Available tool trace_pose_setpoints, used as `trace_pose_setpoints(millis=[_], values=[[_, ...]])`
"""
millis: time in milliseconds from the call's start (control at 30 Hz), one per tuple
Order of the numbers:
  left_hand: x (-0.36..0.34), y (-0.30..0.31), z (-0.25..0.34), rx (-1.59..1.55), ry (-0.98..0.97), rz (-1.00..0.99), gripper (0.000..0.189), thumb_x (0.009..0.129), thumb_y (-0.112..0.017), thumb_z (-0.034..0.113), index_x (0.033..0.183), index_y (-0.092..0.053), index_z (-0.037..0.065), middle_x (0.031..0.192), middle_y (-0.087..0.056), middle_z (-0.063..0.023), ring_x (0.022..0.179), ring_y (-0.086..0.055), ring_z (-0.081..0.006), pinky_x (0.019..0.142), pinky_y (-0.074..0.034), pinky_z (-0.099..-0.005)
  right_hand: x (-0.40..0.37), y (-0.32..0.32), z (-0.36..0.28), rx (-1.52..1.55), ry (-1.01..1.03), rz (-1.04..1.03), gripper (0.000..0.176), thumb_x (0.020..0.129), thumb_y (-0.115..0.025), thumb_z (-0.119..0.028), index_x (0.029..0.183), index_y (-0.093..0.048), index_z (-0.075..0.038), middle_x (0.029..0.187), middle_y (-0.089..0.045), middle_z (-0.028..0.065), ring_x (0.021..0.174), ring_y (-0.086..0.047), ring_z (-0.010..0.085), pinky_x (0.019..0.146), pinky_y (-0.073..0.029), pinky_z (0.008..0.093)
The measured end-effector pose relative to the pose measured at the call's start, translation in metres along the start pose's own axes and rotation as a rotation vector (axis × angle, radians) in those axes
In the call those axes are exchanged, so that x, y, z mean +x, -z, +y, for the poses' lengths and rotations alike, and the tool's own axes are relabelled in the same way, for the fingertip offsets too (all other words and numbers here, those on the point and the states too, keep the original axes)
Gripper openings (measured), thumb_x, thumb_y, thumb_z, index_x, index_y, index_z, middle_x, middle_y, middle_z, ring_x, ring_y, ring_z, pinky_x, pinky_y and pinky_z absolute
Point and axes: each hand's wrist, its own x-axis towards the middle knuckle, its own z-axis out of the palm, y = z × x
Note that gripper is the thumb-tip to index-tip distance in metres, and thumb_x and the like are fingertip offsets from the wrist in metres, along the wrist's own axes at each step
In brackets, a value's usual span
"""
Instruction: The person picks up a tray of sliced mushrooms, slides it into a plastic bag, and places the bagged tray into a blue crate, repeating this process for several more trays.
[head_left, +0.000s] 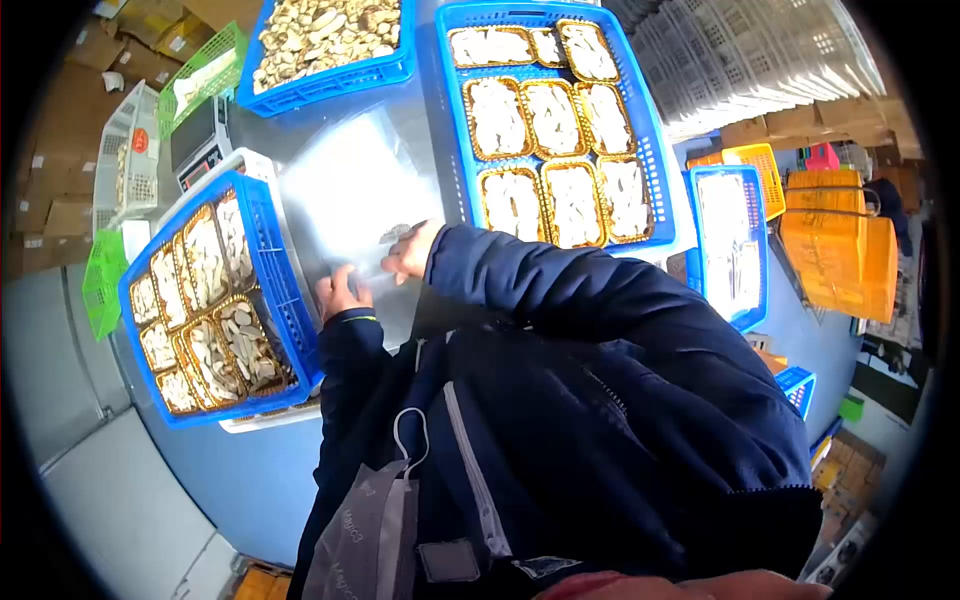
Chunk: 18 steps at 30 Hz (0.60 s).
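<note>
A clear plastic bag, bright with glare, lies flat on the metal table in front of me. It may be a stack of several bags. My right hand is closed in a pinch at its near edge. My left hand sits just to the left, its fingers bent and closed on the same near edge. Between the two hands the thin plastic is hard to make out. To the left, a blue crate holds gold trays of sliced mushrooms. Another blue crate with similar filled trays stands to the right.
At the back, a blue basket is full of loose mushroom pieces. A digital scale stands at the left, beside a white basket and a green basket. Farther right are another blue crate and orange bundles.
</note>
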Motion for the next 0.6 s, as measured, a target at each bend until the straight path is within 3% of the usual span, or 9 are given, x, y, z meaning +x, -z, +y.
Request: trace_pose_setpoints(millis=[100,133,267,300,367,433,467,500,600], values=[[0.011,0.004,0.012,-0.579,0.726,-0.548,0.041,0.078,-0.053,0.007,0.117,-0.048,0.021,0.085,-0.055,-0.0136,0.061,-0.057,-0.0234,0.048,-0.046,-0.034,-0.001,0.005,-0.006,0.005,0.106,0.083,0.02,0.07,-0.06,-0.031,0.079,-0.054,-0.014,0.073,-0.057,-0.0002,0.074,-0.059,0.0209,0.059,-0.048,0.034],[0.01,-0.001,0.004,-0.837,0.709,-0.569,0.046,0.083,-0.051,0.012,0.127,-0.039,0.02,0.084,-0.057,-0.0137,0.051,-0.056,-0.0176,0.042,-0.046,-0.0296,-0.003,0.007,-0.004,0.04,0.059,-0.023,0.025,0.071,-0.062,-0.035,0.082,-0.055,-0.013,0.079,-0.059,0.0011,0.079,-0.059,0.0217,0.063,-0.049,0.0335],[0.022,-0.016,-0.042,-0.894,0.68,-0.421,0.039,0.086,-0.051,0.024,0.122,-0.044,0.011,0.071,-0.058,-0.0097,0.046,-0.053,-0.0145,0.042,-0.045,-0.0262,-0.027,0.06,0.019,0.389,-0.143,0.192,0.038,0.075,-0.063,-0.04,0.1,-0.057,-0.012,0.097,-0.059,0.0077,0.091,-0.057,0.0221,0.078,-0.046,0.0284],[0.024,-0.003,-0.03,-0.838,0.636,-0.264,0.034,0.085,-0.054,0.032,0.114,-0.053,0.014,0.066,-0.058,-0.008,0.043,-0.051,-0.0137,0.039,-0.042,-0.0252,-0.034,0.052,0.046,1.065,-0.392,0.224,0.036,0.077,-0.062,-0.035,0.103,-0.056,-0.01,0.098,-0.059,0.0075,0.093,-0.055,0.0172,0.081,-0.043,0.0272],[0.037,0.025,-0.006,-0.725,0.661,-0.148,0.03,0.084,-0.055,0.032,0.104,-0.06,0.01,0.056,-0.055,-0.0043,0.038,-0.047,-0.0104,0.036,-0.038,-0.022,-0.061,0.125,0.093,0.603,-0.786,0.388,0.025,0.083,-0.054,-0.017,0.104,-0.055,-0.004,0.097,-0.06,0.0082,0.087,-0.057,0.0183,0.078,-0.045,0.0275],[0.035,0.029,-0.008,-0.69,0.663,-0.083,0.03,0.084,-0.055,0.031,0.102,-0.061,0.008,0.053,-0.054,-0.0029,0.038,-0.045,-0.0086,0.037,-0.036,-0.0204,-0.139,0.093,0.239,0.28,-1.026,0.627,0.025,0.085,-0.051,-0.02,0.104,-0.056,-0.005,0.091,-0.062,0.0094,0.08,-0.059,0.0183,0.073,-0.047,0.0304],[0.031,0.025,-0.013,-0.669,0.638,-0.07,0.029,0.084,-0.055,0.03,0.102,-0.062,0.008,0.054,-0.054,-0.0026,0.038,-0.046,-0.0085,0.037,-0.036,-0.0205,-0.168,0.113,0.252,0.034,-1.139,0.756,0.022,0.086,-0.05,-0.018,0.101,-0.056,-0.003,0.087,-0.061,0.0084,0.075,-0.058,0.0193,0.069,-0.047,0.0319],[0.028,0.023,-0.016,-0.644,0.616,-0.055,0.028,0.084,-0.055,0.029,0.102,-0.062,0.009,0.055,-0.054,-0.0022,0.039,-0.046,-0.0083,0.037,-0.036,-0.0207,-0.179,0.137,0.263,-0.095,-1.642,0.546,0.035,0.079,-0.057,-0.029,0.107,-0.055,-0.008,0.097,-0.06,0.0184,0.088,-0.059,0.031,0.078,-0.046,0.037],[0.029,0.014,0.004,-0.613,0.59,-0.06,0.026,0.085,-0.054,0.026,0.103,-0.062,0.009,0.056,-0.055,-0.0017,0.041,-0.047,-0.0074,0.038,-0.037,-0.0206,-0.203,0.153,0.296,-0.032,-1.718,0.384,0.03,0.083,-0.051,-0.026,0.101,-0.056,-0.002,0.095,-0.061,0.0187,0.087,-0.06,0.0297,0.077,-0.046,0.0355]])
